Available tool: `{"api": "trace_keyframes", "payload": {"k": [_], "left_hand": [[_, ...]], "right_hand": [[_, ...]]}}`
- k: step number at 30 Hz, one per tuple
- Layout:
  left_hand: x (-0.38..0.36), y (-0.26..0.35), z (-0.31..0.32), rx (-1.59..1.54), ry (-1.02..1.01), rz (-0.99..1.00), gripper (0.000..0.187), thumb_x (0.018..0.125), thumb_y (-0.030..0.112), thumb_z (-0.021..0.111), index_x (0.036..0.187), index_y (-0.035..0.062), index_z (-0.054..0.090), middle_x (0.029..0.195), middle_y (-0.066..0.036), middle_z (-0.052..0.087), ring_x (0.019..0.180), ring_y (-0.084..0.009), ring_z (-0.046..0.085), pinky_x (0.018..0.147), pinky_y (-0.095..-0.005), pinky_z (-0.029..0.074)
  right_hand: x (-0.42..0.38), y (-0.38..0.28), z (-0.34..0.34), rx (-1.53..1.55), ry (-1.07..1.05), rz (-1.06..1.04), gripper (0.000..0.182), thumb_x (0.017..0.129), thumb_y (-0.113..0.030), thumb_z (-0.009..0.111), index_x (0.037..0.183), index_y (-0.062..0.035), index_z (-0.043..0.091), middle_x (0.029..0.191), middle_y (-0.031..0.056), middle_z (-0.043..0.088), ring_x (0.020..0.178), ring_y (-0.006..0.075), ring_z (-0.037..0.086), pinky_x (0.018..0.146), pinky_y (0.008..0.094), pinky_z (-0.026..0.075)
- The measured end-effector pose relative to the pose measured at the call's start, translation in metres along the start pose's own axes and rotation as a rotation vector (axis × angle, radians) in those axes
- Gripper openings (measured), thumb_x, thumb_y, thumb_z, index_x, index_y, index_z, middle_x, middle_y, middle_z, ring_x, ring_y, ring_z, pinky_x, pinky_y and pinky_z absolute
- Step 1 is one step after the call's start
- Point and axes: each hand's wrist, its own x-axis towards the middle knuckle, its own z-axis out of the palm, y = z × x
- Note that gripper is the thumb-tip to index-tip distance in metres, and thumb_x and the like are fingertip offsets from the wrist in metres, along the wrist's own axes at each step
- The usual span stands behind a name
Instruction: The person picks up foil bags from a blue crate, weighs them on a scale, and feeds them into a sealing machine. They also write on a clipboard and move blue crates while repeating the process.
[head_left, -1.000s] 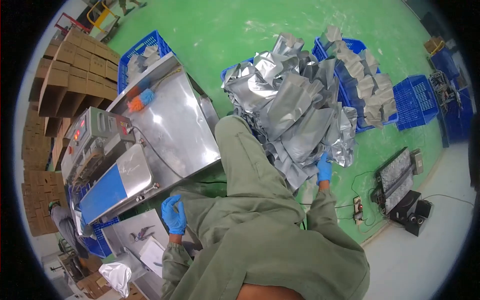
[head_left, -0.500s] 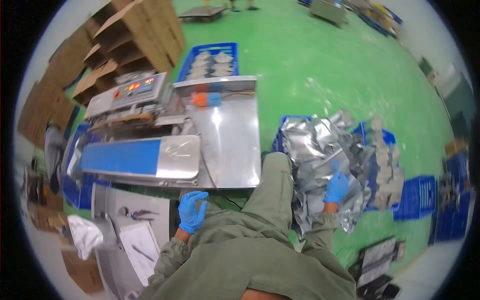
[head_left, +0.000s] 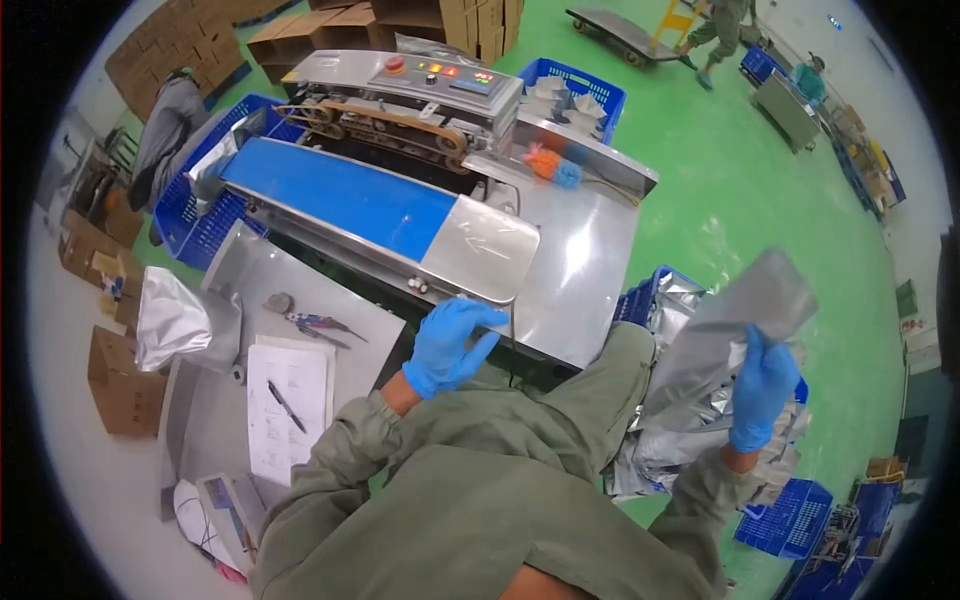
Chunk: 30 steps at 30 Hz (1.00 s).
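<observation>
My right hand [head_left: 763, 392], in a blue glove, grips a flat silver foil bag [head_left: 715, 335] and holds it up above a pile of similar foil bags [head_left: 660, 455]. In its own blue glove, my left hand [head_left: 447, 350] is held in front of my waist with fingers apart and nothing in them. Just beyond it lies the metal end plate [head_left: 485, 245] of a band sealing machine [head_left: 410, 85] with a blue conveyor belt [head_left: 335, 198]. An orange and blue brush [head_left: 553, 166] rests on the steel table [head_left: 580, 250].
On the left, a grey bench [head_left: 205, 410] bears papers [head_left: 270, 430], a pen [head_left: 287, 407], scissors [head_left: 320, 326] and a standing foil bag [head_left: 185, 320]. A blue crate [head_left: 610, 110] with pale packs stands behind the machine. Other people [head_left: 180, 125] are farther off, and a flat trolley [head_left: 622, 38] is at the back.
My right hand has lifted a foil bag out of the pile. My view has turned to the right, and my left hand is now nearer the machine's end plate.
</observation>
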Motion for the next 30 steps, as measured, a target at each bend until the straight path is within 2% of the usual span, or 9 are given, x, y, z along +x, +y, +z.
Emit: {"api": "trace_keyframes", "payload": {"k": [6, 9, 14, 16, 17, 19, 22, 25, 30], "left_hand": [[0.079, 0.004, -0.039, -0.035, 0.043, 0.057, 0.027, 0.081, 0.01, 0.059, 0.108, 0.0051, 0.061, 0.105, -0.011, 0.061, 0.1, -0.0253, 0.056, 0.088, -0.0352, 0.044], [0.104, -0.006, -0.052, -0.309, 0.281, 0.0, 0.043, 0.087, 0.018, 0.057, 0.127, 0.0052, 0.049, 0.121, -0.01, 0.054, 0.108, -0.0206, 0.053, 0.092, -0.0316, 0.041], [0.105, -0.03, -0.047, -0.382, 0.347, -0.042, 0.056, 0.089, 0.026, 0.058, 0.136, 0.004, 0.038, 0.127, -0.011, 0.051, 0.114, -0.0207, 0.049, 0.098, -0.0309, 0.036], [0.103, -0.04, -0.04, -0.369, 0.371, 0.015, 0.055, 0.089, 0.026, 0.059, 0.135, 0.0032, 0.04, 0.118, -0.009, 0.056, 0.108, -0.0179, 0.051, 0.092, -0.0286, 0.04], [0.107, -0.033, -0.038, -0.658, 0.436, -0.053, 0.044, 0.088, 0.023, 0.061, 0.126, 0.0016, 0.05, 0.106, -0.006, 0.059, 0.094, -0.0129, 0.054, 0.083, -0.0253, 0.043], [0.113, -0.052, -0.039, -0.581, 0.367, -0.139, 0.039, 0.087, 0.022, 0.062, 0.119, 0.001, 0.054, 0.101, -0.004, 0.058, 0.089, -0.0103, 0.053, 0.079, -0.0239, 0.043], [0.123, -0.043, -0.042, -0.484, 0.26, -0.194, 0.026, 0.088, 0.02, 0.063, 0.106, 0.0015, 0.059, 0.087, -0.001, 0.057, 0.081, -0.0061, 0.051, 0.073, -0.0218, 0.044], [0.128, -0.035, -0.046, -0.755, 0.439, -0.241, 0.011, 0.091, 0.015, 0.058, 0.091, 0.0042, 0.058, 0.078, 0.003, 0.054, 0.072, -0.0045, 0.047, 0.066, -0.0209, 0.042], [0.15, -0.074, -0.04, -0.709, 0.688, -0.27, 0.017, 0.092, 0.018, 0.057, 0.084, 0.0031, 0.056, 0.073, 0.003, 0.051, 0.067, -0.005, 0.043, 0.061, -0.0215, 0.038]], "right_hand": [[0.071, -0.099, 0.004, 0.472, -0.049, 0.043, 0.018, 0.081, -0.014, 0.068, 0.077, 0.0028, 0.062, 0.056, 0.0124, 0.048, 0.047, 0.0157, 0.042, 0.046, 0.0337, 0.034], [0.081, -0.111, 0.054, 0.544, -0.028, -0.031, 0.017, 0.083, -0.015, 0.068, 0.077, 0.0008, 0.065, 0.054, 0.0103, 0.047, 0.047, 0.0138, 0.037, 0.046, 0.0322, 0.034], [0.061, -0.158, 0.138, 0.866, -0.043, -0.03, 0.015, 0.083, -0.014, 0.067, 0.083, 0.0008, 0.065, 0.058, 0.0097, 0.052, 0.052, 0.0125, 0.043, 0.051, 0.0286, 0.038], [0.055, -0.163, 0.148, 0.916, 0.022, -0.043, 0.013, 0.082, -0.012, 0.066, 0.084, 0.0007, 0.064, 0.062, 0.009, 0.054, 0.054, 0.0117, 0.046, 0.054, 0.0272, 0.04], [0.05, -0.163, 0.148, 0.992, -0.058, 0.015, 0.011, 0.082, -0.009, 0.065, 0.086, 0.0006, 0.064, 0.066, 0.0077, 0.056, 0.057, 0.0115, 0.048, 0.056, 0.0264, 0.041], [0.041, -0.156, 0.151, 1.018, -0.186, 0.028, 0.007, 0.081, -0.002, 0.063, 0.088, 0.0005, 0.065, 0.072, 0.004, 0.059, 0.063, 0.0107, 0.051, 0.059, 0.0258, 0.043], [0.034, -0.166, 0.148, 1.043, -0.083, 0.065, 0.005, 0.081, -0.001, 0.062, 0.086, 0.0012, 0.064, 0.071, 0.0049, 0.058, 0.062, 0.0104, 0.05, 0.058, 0.0249, 0.041], [0.03, -0.157, 0.159, 1.001, -0.023, 0.159, 0.006, 0.084, -0.005, 0.061, 0.082, 0.0012, 0.063, 0.066, 0.0043, 0.055, 0.061, 0.0099, 0.048, 0.057, 0.0243, 0.039], [0.028, -0.15, 0.171, 1.151, 0.041, 0.394, 0.013, 0.087, -0.008, 0.059, 0.079, 0.0016, 0.062, 0.063, 0.0009, 0.055, 0.06, 0.0084, 0.047, 0.055, 0.024, 0.037]]}}
